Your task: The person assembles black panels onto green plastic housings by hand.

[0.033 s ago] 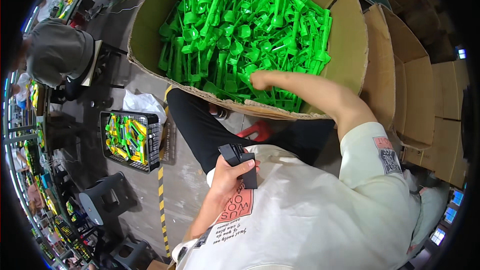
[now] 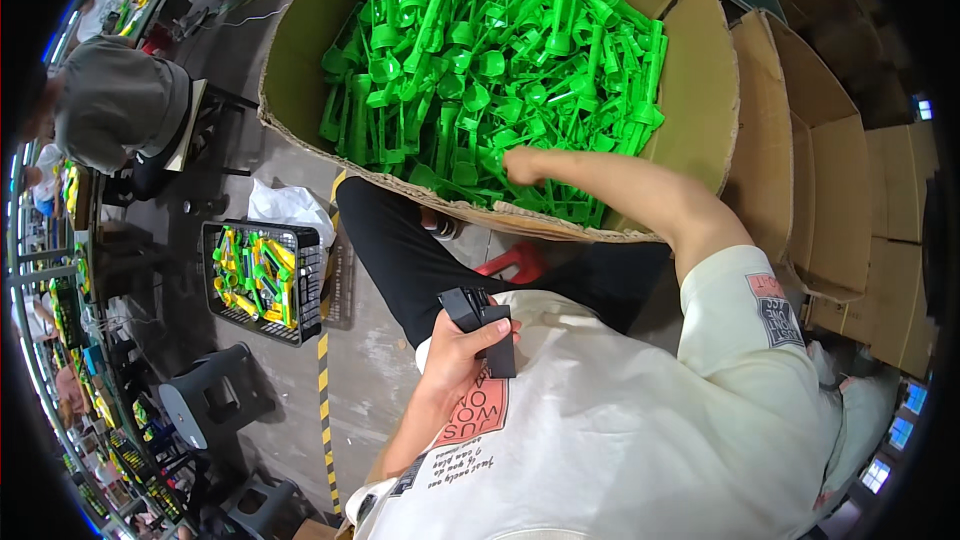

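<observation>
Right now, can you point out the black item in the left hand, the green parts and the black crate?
Black item (image 2: pixel 499 356): head view, on its lower end.
Green parts (image 2: pixel 490 63): head view, on a piece near the middle of the pile.
Black crate (image 2: pixel 308 290): head view, on its right side wall.

I count one left hand (image 2: pixel 458 348) at centre, one right hand (image 2: pixel 522 166) at upper centre, and one big box (image 2: pixel 700 90) whose green parts (image 2: pixel 560 70) are too many to number. Left of centre I have one crate (image 2: pixel 311 290) and one bag (image 2: pixel 285 205); two grey stools (image 2: pixel 188 410) show lower left. The black pieces (image 2: pixel 497 348) at centre I cannot count surely.
</observation>
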A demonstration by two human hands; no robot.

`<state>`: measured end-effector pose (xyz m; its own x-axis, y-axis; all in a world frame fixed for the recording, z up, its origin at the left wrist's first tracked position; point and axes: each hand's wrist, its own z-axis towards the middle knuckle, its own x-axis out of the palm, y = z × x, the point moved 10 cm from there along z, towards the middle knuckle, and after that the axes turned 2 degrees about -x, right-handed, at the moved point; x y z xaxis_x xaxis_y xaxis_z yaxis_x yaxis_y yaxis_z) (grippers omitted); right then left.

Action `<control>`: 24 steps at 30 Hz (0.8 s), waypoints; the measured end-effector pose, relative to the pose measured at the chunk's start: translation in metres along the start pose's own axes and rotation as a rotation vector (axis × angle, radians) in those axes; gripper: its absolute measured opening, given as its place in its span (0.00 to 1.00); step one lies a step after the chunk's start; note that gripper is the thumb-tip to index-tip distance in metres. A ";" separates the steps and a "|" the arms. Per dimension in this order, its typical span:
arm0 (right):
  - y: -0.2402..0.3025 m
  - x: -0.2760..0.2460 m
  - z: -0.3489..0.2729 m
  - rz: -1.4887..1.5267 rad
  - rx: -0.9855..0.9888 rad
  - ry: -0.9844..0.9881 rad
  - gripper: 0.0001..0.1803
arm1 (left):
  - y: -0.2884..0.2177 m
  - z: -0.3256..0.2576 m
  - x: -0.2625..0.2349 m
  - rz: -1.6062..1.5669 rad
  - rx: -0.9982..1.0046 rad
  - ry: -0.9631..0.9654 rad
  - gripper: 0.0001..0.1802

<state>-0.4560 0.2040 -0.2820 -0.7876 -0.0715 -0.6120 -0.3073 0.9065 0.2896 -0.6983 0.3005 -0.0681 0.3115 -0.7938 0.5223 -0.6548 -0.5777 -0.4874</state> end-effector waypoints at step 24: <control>0.003 -0.042 -0.002 0.514 -0.193 -0.499 0.10 | -0.043 0.020 -0.036 -0.307 0.173 -0.188 0.12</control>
<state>-0.4252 0.2092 -0.2537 -0.5351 0.5817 -0.6126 -0.0899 0.6819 0.7259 -0.6678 0.3497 -0.0801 0.6059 -0.5907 0.5329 -0.3908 -0.8045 -0.4473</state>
